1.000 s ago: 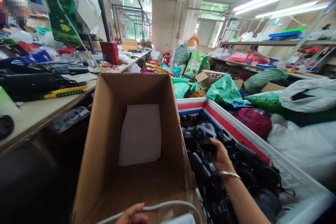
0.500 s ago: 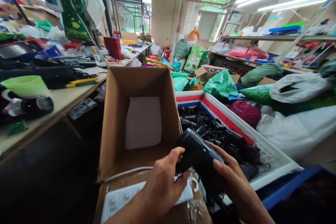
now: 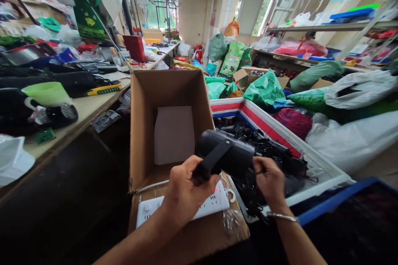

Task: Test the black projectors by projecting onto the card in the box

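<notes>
A black cylindrical lamp-like housing (image 3: pixel 241 158) with a flat strap bracket is held above the power strip, at the front right of an open cardboard box. My left hand (image 3: pixel 189 186) grips the bracket's end between thumb and fingers. Close to the housing's right end, my right hand (image 3: pixel 270 178) is closed with its fingertips bunched; what they pinch is hidden. Black cords hang below the housing. The cardboard box (image 3: pixel 141 132) has a pale sheet (image 3: pixel 174 134) at its bottom.
A white crate (image 3: pixel 329 182) with a striped lining holds many black devices. The white power strip (image 3: pixel 214 203) lies on a carton (image 3: pixel 217 236) before me. A workbench (image 3: pixel 83 120) with a green cup (image 3: pixel 49 93) runs along the left. Bags fill the right side.
The housing has turned so its bracket faces me and it lies more level. My right hand has shifted from its side to its right end and closed. The view has moved slightly.
</notes>
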A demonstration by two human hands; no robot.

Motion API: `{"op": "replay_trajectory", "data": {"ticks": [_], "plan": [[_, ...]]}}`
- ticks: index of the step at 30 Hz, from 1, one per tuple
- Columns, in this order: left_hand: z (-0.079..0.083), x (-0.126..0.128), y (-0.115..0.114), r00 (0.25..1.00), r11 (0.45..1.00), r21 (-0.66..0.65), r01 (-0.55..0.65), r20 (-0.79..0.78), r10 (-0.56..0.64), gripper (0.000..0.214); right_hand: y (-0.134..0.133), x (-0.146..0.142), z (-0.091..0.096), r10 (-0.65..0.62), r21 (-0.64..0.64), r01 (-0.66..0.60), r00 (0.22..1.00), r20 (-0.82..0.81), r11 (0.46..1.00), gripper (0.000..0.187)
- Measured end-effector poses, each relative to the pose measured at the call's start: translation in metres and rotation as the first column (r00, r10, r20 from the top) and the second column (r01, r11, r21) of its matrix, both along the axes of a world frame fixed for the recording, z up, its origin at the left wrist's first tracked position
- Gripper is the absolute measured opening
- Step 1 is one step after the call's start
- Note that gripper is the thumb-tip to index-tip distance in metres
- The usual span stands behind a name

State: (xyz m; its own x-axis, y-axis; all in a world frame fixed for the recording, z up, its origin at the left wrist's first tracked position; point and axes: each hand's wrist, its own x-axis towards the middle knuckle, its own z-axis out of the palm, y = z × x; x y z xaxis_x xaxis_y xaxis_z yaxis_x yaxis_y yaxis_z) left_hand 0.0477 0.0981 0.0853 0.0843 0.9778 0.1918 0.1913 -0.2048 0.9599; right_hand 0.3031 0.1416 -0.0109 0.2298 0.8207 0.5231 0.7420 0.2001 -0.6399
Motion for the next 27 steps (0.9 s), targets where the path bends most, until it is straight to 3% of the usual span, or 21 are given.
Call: {"op": "replay_trajectory", "data": {"ticks": [2, 5, 7, 9, 12, 14, 15, 16, 17, 20, 22, 25, 27], "plan": [[0.002, -0.003, 0.002, 0.993, 0.998, -0.054, 0.013, 0.12, -0.006, 0.018, 0.003, 0.014, 0.009, -0.146, 0.043, 0.147, 0.989, -0.019, 0.988, 0.04], [0.001, -0.007, 0.005, 0.967, 0.995, -0.096, 0.031, 0.256, -0.006, 0.021, -0.002, 0.021, 0.005, -0.166, -0.131, 0.164, 0.986, 0.0, 0.978, 0.075], [0.0, -0.01, 0.006, 0.961, 0.993, -0.108, 0.037, 0.278, -0.005, 0.021, -0.012, 0.016, -0.007, -0.076, -0.31, 0.067, 0.997, -0.018, 0.948, 0.074], [-0.001, -0.014, 0.006, 0.947, 0.988, -0.142, 0.057, 0.32, -0.008, 0.022, -0.025, 0.01, -0.021, 0.059, -0.424, -0.113, 0.989, -0.138, 0.899, 0.082], [0.004, -0.022, 0.008, 0.879, 0.979, -0.194, 0.065, 0.475, 0.036, 0.025, -0.043, 0.006, -0.038, 0.324, -0.472, -0.484, 0.865, -0.382, 0.736, 0.1], [0.011, -0.028, 0.009, 0.833, 0.978, -0.204, 0.05, 0.549, 0.072, 0.026, -0.05, 0.005, -0.046, 0.442, -0.51, -0.591, 0.807, -0.392, 0.625, 0.078], [0.015, -0.032, 0.009, 0.823, 0.979, -0.201, 0.038, 0.562, 0.084, 0.027, -0.052, 0.004, -0.049, 0.465, -0.544, -0.575, 0.817, -0.341, 0.611, 0.055], [0.018, -0.035, 0.009, 0.821, 0.98, -0.195, 0.021, 0.563, 0.094, 0.027, -0.053, 0.003, -0.051, 0.463, -0.567, -0.533, 0.841, -0.279, 0.627, 0.036], [0.022, -0.039, 0.008, 0.821, 0.983, -0.185, -0.001, 0.561, 0.107, 0.027, -0.054, 0.001, -0.051, 0.438, -0.575, -0.48, 0.871, -0.222, 0.663, 0.028], [0.03, -0.051, 0.005, 0.813, 0.981, -0.173, -0.086, 0.557, 0.17, 0.025, -0.052, -0.001, -0.043, 0.307, -0.547, -0.296, 0.949, -0.075, 0.783, 0.031], [0.033, -0.062, 0.004, 0.8, 0.975, -0.174, -0.141, 0.56, 0.216, 0.023, -0.05, -0.001, -0.033, 0.228, -0.53, -0.203, 0.973, -0.019, 0.823, 0.03], [0.035, -0.081, 0.002, 0.789, 0.96, -0.186, -0.208, 0.549, 0.277, 0.022, -0.049, -0.003, -0.015, 0.231, -0.526, -0.231, 0.971, -0.066, 0.818, 0.034], [0.032, -0.092, 0.001, 0.778, 0.943, -0.241, -0.231, 0.536, 0.328, 0.024, -0.048, -0.011, -0.007, 0.307, -0.543, -0.345, 0.938, -0.162, 0.766, 0.037]]}}
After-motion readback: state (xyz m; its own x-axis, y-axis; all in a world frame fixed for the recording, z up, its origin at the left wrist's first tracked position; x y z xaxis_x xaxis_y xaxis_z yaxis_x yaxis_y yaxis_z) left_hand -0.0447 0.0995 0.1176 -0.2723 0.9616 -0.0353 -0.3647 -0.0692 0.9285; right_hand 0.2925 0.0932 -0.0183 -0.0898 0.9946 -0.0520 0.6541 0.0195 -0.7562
